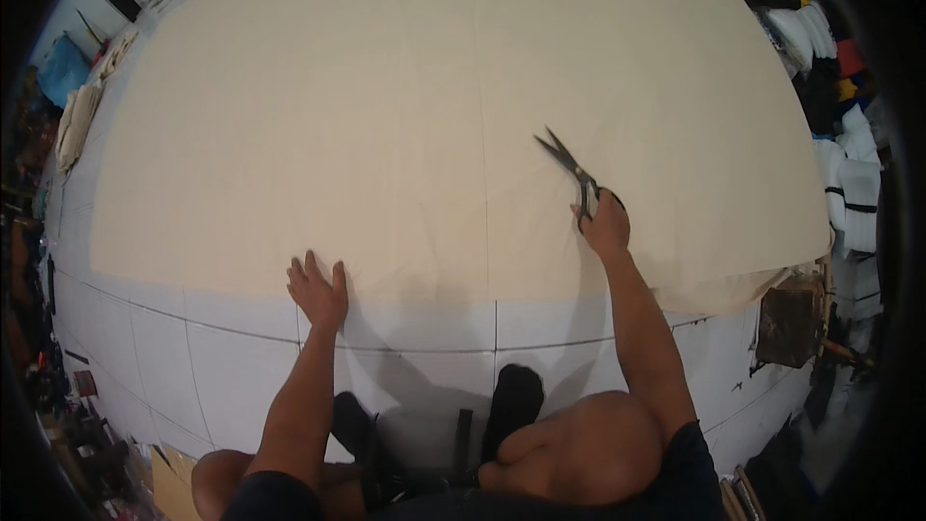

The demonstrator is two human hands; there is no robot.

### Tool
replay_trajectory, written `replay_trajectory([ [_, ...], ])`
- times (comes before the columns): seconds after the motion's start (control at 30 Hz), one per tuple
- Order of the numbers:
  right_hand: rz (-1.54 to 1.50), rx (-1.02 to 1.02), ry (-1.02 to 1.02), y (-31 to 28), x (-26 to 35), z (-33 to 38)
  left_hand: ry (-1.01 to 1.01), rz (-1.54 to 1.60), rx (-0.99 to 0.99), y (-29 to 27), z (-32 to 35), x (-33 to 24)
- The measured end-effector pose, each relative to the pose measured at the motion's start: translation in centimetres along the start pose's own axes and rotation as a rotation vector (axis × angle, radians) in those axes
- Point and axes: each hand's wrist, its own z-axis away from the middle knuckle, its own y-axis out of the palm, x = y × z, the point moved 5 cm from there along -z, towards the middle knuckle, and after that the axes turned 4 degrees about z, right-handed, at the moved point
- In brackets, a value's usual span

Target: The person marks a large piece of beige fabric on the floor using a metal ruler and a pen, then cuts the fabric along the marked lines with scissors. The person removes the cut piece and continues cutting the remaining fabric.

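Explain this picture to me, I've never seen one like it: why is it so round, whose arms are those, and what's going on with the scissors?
The picture comes from a wide fisheye camera worn on a person's head, looking down, so straight edges bend near the rim. The arms rising from the bottom are that person's own. The left hand lies flat on the near edge of a large sheet of cream fabric, which is spread over a white work surface. The right hand grips a pair of scissors, blades open and pointing away over the fabric. The person's knees and dark shoes show at the bottom. Stacks of folded cloth sit at the right.
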Motion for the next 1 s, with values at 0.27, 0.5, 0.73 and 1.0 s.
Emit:
replay_trajectory([
  [0.27,-0.209,-0.081,0.184,-2.0,1.1,6.1,0.087,0.056,-0.013,-0.8,-0.1,-1.4],
  [0.5,-0.757,0.265,0.411,-1.0,2.8,17.5,0.587,0.169,0.176,1.2,4.6,-9.4],
  [0.73,-1.097,0.81,0.751,-0.2,4.8,33.5,0.883,0.242,0.416,2.1,10.2,-16.0],
  [1.0,-1.156,0.809,0.942,-1.2,7.7,36.7,0.988,0.259,0.488,4.3,12.0,-20.1],
])
